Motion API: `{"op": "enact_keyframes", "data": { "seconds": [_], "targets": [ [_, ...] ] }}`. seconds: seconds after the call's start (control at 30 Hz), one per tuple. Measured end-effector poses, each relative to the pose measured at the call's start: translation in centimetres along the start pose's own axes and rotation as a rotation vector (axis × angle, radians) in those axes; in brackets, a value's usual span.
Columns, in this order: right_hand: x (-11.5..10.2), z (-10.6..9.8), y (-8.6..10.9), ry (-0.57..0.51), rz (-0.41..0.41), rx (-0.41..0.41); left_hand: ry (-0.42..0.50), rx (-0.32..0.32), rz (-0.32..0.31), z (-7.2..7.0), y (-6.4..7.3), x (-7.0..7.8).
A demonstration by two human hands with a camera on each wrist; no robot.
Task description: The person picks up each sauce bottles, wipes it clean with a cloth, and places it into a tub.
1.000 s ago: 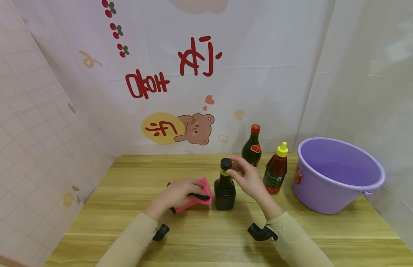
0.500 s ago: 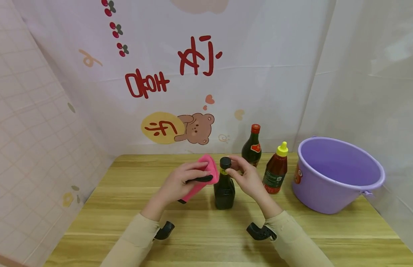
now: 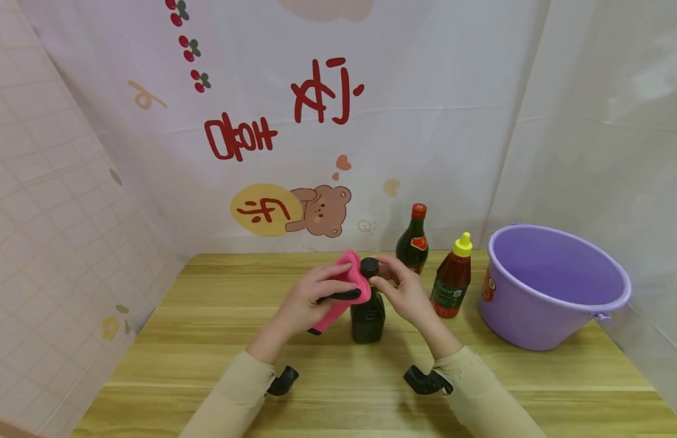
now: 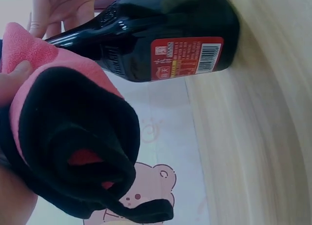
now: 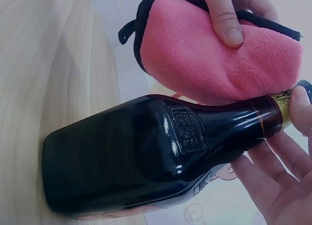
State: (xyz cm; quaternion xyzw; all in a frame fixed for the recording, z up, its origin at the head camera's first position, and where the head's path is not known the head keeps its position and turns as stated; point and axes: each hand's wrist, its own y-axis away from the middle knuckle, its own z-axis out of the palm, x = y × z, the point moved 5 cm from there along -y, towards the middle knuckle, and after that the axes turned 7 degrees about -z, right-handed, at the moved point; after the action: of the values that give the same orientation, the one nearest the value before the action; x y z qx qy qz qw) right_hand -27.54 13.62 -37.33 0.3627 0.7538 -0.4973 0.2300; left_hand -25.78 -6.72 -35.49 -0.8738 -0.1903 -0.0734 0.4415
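Observation:
A dark square-shouldered sauce bottle (image 3: pixel 368 321) with a black cap (image 3: pixel 369 266) stands upright on the wooden table. My right hand (image 3: pixel 408 297) pinches its neck between thumb and fingers, just under the cap. From the other side my left hand (image 3: pixel 308 299) grips a folded pink cloth (image 5: pixel 195 54) with black edging, thumb over one face. The cloth lies against the bottle's neck in the right wrist view. A red label with a barcode (image 4: pixel 209 58) shows on the bottle in the left wrist view. Black trim of the cloth hangs in a loop below that hand.
Behind my right hand stands a dark green bottle with a red cap (image 3: pixel 419 212). Right of it is a red sauce bottle with a yellow nozzle (image 3: pixel 451 286). A purple bucket (image 3: pixel 535 319) sits farther right. A printed white sheet (image 3: pixel 437 152) hangs behind the table.
My left hand has lifted the pink cloth from low beside the bottle and brought it up and right to the neck. My right hand has kept its hold there.

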Motion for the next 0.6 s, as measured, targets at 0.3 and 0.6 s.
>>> {"op": "enact_keyframes", "data": {
  "seconds": [0.3,0.6],
  "targets": [
    [-0.3,0.0,0.0,-0.009,0.022,0.002,-0.068,-0.03,0.029,0.7,0.3,-0.1],
    [0.0,0.0,0.1,-0.009,0.007,0.007,-0.082,-0.058,0.066,1.1,0.9,-0.2]
  ]
}}
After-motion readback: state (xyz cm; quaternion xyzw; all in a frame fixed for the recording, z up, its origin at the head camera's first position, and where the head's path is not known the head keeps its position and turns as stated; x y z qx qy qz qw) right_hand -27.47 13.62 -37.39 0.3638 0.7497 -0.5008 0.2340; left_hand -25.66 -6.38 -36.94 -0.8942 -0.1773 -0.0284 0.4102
